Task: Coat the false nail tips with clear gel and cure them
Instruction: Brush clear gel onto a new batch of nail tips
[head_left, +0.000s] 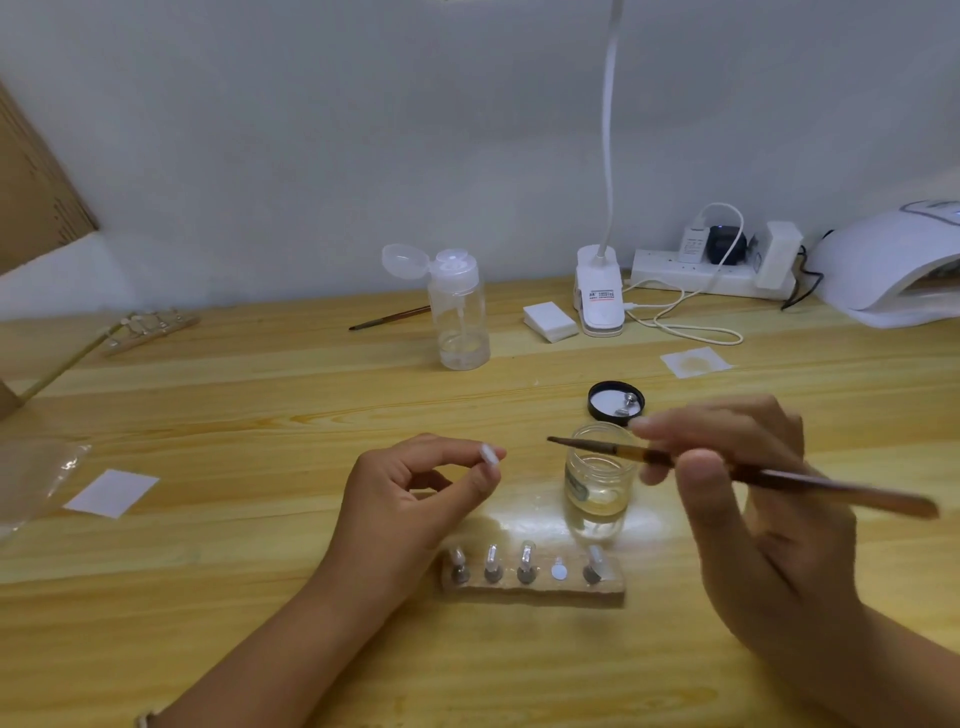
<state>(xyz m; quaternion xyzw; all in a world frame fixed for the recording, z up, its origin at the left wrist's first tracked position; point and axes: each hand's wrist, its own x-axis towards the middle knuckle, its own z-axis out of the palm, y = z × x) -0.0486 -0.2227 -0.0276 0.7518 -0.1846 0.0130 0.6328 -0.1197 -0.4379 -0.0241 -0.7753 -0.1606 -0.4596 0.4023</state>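
The left hand (415, 499) is over the middle of the wooden surface (260, 519). Its grip pinches one white nail tip (489, 456) between the thumb and a finger. The nail tip is held up off the wood.

The right hand (737, 493) is on the right side, closer to us. Its grip pinches a thin brown brush (831, 488). The hairy end of the brush points left. It is close to the nail tip but does not touch it. In the picture the brush passes across the top of the open gel jar (600, 483). The glass jar has some clear gel at the bottom. Its black lid (615, 401) lies upside down just behind it, with small metal bits inside.

Nearer to us than the jar lies a holder strip (532, 592). Four little posts with nail tips stand on it. One spot, between the third and the last post, shows only a round white dot (559, 572).

Far back stands a clear pump bottle (460, 312) with its cap flipped open. A second brush (389, 318) lies just to its left. To the right are a stack of white pads (550, 322), a white clip lamp (600, 301), a power strip (696, 270) by the wall and a white curing lamp (893, 270) at the far right. A stained wipe (695, 361) lies behind the lid.

On the left are a white paper square (111, 492) and a clear plastic bag (31, 478). Far left lies another strip (148, 327).
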